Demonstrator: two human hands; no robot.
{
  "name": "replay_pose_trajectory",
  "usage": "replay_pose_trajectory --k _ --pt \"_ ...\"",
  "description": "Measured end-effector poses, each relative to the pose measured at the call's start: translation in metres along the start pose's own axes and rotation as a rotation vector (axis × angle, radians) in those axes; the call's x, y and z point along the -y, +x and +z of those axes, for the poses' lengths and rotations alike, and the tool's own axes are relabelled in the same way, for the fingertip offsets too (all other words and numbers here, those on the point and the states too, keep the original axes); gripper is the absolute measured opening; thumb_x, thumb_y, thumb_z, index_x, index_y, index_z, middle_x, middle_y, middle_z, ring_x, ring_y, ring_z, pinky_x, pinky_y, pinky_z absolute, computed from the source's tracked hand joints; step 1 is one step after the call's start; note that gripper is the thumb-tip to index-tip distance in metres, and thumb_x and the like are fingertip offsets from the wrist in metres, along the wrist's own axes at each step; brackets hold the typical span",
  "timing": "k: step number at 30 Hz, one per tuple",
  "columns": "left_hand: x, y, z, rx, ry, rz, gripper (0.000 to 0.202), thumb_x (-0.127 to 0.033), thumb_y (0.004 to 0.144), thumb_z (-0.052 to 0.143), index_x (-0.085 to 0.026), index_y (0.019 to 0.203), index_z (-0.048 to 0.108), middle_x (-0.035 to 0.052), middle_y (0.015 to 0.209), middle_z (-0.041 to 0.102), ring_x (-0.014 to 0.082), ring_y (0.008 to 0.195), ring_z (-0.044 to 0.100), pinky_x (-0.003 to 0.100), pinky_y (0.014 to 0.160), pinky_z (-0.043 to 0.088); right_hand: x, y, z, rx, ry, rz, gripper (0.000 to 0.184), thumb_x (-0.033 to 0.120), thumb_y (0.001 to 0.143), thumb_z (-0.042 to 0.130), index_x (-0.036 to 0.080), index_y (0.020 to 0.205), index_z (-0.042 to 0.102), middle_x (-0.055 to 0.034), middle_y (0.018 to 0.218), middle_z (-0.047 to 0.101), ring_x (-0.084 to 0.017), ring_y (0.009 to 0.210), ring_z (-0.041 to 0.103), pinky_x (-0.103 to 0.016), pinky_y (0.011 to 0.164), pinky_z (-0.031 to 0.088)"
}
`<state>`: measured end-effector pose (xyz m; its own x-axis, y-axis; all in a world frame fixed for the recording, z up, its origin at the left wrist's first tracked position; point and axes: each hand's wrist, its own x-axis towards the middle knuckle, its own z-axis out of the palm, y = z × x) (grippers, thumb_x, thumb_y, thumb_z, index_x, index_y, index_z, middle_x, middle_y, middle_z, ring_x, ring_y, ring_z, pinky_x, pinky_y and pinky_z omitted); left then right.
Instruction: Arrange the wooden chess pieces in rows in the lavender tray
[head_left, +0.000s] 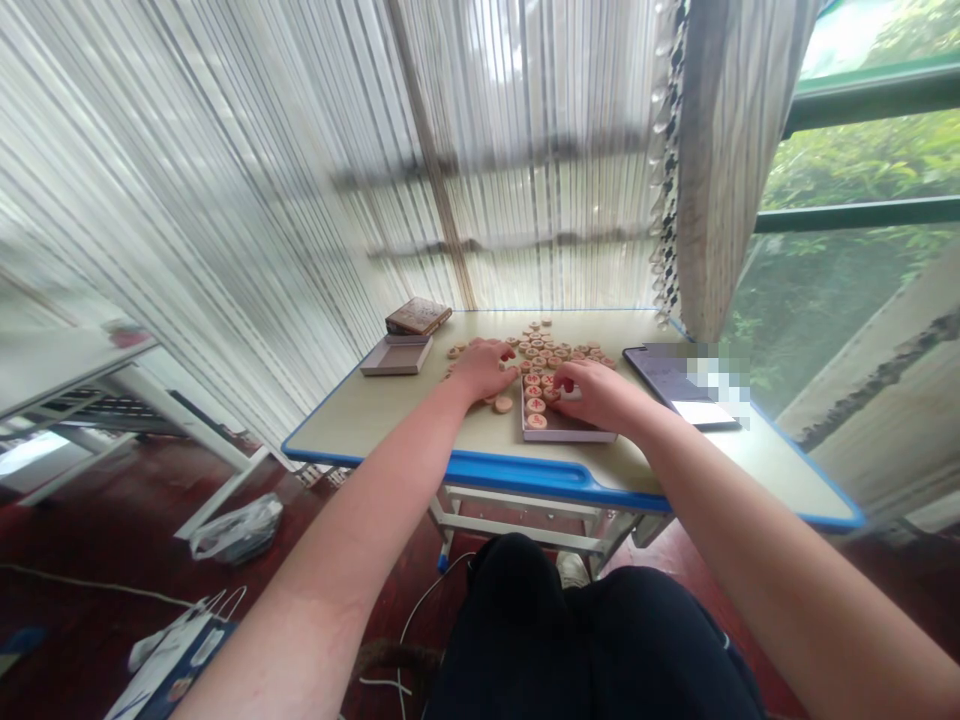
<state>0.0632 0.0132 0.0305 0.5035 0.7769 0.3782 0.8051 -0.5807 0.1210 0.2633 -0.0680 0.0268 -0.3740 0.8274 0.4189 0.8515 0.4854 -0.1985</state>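
Observation:
Low over the desk, my left hand [484, 370] has its fingers curved and apart among loose wooden Chinese chess pieces [536, 348]. A single chess piece [502, 405] lies just below that hand. My right hand [600, 395] reaches into a shallow open box [570, 436], its thumb and fingers closed on a chess piece [551, 394]. Red-marked pieces [535, 406] lie face up in rows along the box's left side. The palm side of both hands is hidden.
A box lid or tray [396, 357] lies at the desk's left, with a brown patterned box [418, 316] behind it. A dark tablet-like device [660, 380] is on the right. The desk [337, 415] has a blue edge; fringed curtains [525, 200] hang behind.

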Motion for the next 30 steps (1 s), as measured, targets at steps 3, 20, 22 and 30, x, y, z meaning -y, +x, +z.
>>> replay_pose_trajectory --k 3,20,22,30 --pt "0.001 0.0 0.0 -0.009 0.002 0.01 0.032 -0.043 0.075 0.052 -0.021 0.096 0.063 0.0044 0.094 0.063 0.0216 0.095 0.053 0.033 0.087 0.041 0.002 0.0 -0.002 0.005 0.004 -0.003 0.014 0.032 0.069 0.06 0.02 0.077 0.059 -0.0027 0.076 0.062 -0.016 0.071 0.053 -0.025 0.062 0.038" --pt "0.002 0.0 0.003 0.011 0.011 0.01 0.031 -0.042 0.075 0.052 -0.021 0.095 0.064 0.0044 0.093 0.064 0.0211 0.095 0.054 0.033 0.088 0.041 0.005 -0.002 -0.006 -0.018 0.081 0.01 0.017 0.036 0.074 0.058 0.022 0.081 0.064 -0.0021 0.077 0.065 -0.016 0.07 0.056 -0.026 0.062 0.04" --pt "0.003 0.001 0.003 0.006 0.011 0.012 0.031 -0.042 0.075 0.052 -0.021 0.094 0.064 0.0043 0.093 0.064 0.0211 0.094 0.054 0.033 0.088 0.041 0.001 -0.001 -0.01 -0.042 0.092 0.057 0.016 0.032 0.073 0.057 0.021 0.083 0.065 -0.0027 0.079 0.065 -0.016 0.07 0.056 -0.026 0.062 0.041" --pt "0.002 -0.001 0.003 -0.009 -0.005 0.0 0.031 -0.041 0.075 0.052 -0.021 0.095 0.064 0.0044 0.098 0.064 0.0212 0.097 0.054 0.033 0.088 0.041 -0.045 0.018 0.005 -0.214 -0.058 0.304 0.035 0.028 0.079 0.046 0.02 0.109 0.062 -0.0088 0.109 0.062 -0.028 0.103 0.049 -0.039 0.088 0.039"
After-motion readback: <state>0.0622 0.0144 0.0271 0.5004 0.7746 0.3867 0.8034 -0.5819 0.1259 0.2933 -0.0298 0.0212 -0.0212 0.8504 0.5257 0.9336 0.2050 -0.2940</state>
